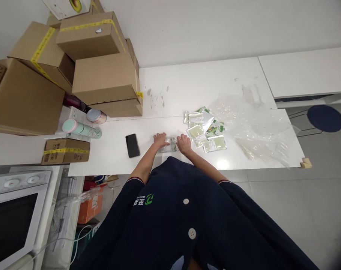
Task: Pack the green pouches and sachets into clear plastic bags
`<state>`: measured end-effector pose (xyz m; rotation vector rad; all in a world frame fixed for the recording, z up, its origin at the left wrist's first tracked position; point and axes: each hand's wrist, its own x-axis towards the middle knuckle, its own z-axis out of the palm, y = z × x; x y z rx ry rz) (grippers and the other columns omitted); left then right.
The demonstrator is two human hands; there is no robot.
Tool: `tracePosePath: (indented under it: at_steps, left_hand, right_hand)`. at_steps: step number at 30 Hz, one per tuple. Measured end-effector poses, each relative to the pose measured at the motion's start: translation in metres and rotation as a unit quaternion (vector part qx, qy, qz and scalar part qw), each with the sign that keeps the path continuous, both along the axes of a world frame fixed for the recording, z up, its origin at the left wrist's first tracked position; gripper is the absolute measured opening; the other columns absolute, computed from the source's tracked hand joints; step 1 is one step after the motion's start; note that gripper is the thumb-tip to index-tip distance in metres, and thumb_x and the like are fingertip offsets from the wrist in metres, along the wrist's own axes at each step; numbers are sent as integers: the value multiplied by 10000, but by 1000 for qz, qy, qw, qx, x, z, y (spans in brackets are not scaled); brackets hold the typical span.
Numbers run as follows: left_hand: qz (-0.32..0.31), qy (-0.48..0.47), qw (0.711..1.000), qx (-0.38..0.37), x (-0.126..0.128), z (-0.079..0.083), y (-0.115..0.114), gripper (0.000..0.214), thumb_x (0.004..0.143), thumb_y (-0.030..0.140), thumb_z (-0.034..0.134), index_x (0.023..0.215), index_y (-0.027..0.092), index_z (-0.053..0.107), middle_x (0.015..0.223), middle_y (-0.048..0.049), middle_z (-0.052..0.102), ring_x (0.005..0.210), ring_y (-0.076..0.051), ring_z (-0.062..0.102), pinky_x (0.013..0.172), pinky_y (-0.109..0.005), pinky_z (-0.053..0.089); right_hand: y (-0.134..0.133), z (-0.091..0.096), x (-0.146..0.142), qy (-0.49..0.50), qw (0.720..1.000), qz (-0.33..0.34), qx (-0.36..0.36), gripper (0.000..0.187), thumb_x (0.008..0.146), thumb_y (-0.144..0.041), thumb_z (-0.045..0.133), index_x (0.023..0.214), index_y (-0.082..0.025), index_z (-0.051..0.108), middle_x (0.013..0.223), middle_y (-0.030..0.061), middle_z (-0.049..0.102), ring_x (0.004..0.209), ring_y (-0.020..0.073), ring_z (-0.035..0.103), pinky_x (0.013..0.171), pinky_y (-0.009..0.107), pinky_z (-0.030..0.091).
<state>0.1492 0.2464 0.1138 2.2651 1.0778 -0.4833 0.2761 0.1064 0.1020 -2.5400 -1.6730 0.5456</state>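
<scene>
Clear plastic glints by the table's (114,161) near edge: there's the packet (168,147), lying flat between two hands. Left hand (160,140) rests over its left end, thumb reaching inward; right hand (184,144) curls at its right end, and whether either clamps down, I can't tell. Midway with this one, I'd judge: it's being handled, not set aside. Just past the right hand, the loose pouches (196,133) lie untouched, seemingly left over. Farther out, crumpled film (251,127) spreads toward the right edge; cartons (105,75) stack toward the far left corner.
</scene>
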Motion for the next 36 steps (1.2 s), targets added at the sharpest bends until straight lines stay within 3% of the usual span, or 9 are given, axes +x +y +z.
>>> tracePosePath:
  at_steps: [5, 10, 15, 19, 23, 26, 29, 33, 36]
  left_hand:
    - [-51, 21, 989, -141, 13, 5, 9, 375, 625, 357, 763, 932, 181, 640, 959, -85, 703, 973, -288, 641, 890, -429, 473]
    - [-100, -42, 962, -249, -4, 20, 6, 295, 755, 384, 610, 948, 169, 669, 783, -8, 680, 748, -178, 638, 695, -275, 510]
    - [-146, -54, 954, -258, -4, 35, 10, 197, 707, 330, 653, 812, 167, 689, 690, -4, 643, 711, -179, 600, 677, -277, 481]
    - [-150, -34, 972, -179, 11, 47, 8, 89, 626, 215, 730, 658, 166, 664, 703, -56, 640, 823, -266, 613, 799, -392, 464]
    - [-87, -86, 993, 1, 7, 56, -23, 132, 837, 216, 570, 847, 189, 699, 1137, -155, 615, 1257, -381, 415, 1041, -595, 270]
    - [31, -183, 961, 204, -15, 54, -49, 268, 934, 259, 459, 1115, 258, 657, 1394, -142, 461, 1374, -366, 282, 1100, -627, 175]
    - [196, -220, 926, 235, -43, 47, -51, 428, 888, 394, 575, 1287, 244, 534, 1445, -164, 395, 1385, -381, 278, 1118, -615, 209]
    - [449, -279, 847, -53, -66, 34, -24, 574, 823, 540, 631, 1249, 173, 515, 1281, -177, 540, 1278, -344, 458, 1049, -535, 389]
    - [462, -398, 713, -346, -62, 21, -4, 491, 842, 543, 608, 1140, 154, 583, 1125, -142, 640, 1131, -280, 594, 952, -427, 496]
  right_hand:
    - [-16, -7, 1, 58, 997, -34, -23, 403, 959, -317, 406, 1304, -156, 536, 1223, 170, 557, 1049, 260, 576, 877, 361, 468]
    - [-27, -6, -2, 120, 990, -37, 68, 617, 929, -450, 465, 1471, -171, 374, 1495, 164, 383, 1326, 298, 409, 1050, 431, 380]
    - [-17, 5, -7, 351, 925, -81, 116, 728, 779, -434, 653, 1425, -183, 431, 1394, 137, 524, 1248, 282, 499, 1006, 413, 415]
    - [-1, 15, -12, 533, 829, -154, 77, 313, 673, -322, 702, 947, -177, 659, 825, 9, 676, 816, 193, 604, 753, 306, 488]
    - [21, 21, -19, 573, 779, -224, 121, 166, 685, -282, 627, 812, -180, 595, 696, -25, 604, 694, 137, 550, 632, 244, 464]
    - [37, 23, -31, 614, 725, -275, 149, 172, 661, -235, 620, 815, -182, 568, 688, -36, 580, 653, 113, 534, 598, 228, 465]
    - [47, 24, -47, 657, 663, -325, 151, 195, 648, -220, 638, 804, -193, 524, 652, -45, 554, 594, 117, 533, 551, 257, 489]
    - [57, 31, -61, 704, 584, -370, 164, 260, 687, -183, 629, 899, -221, 483, 773, -26, 615, 685, 139, 606, 607, 299, 550]
    - [63, 37, -64, 721, 555, -382, 161, 280, 704, -151, 642, 928, -221, 489, 831, -16, 636, 737, 138, 629, 658, 298, 568]
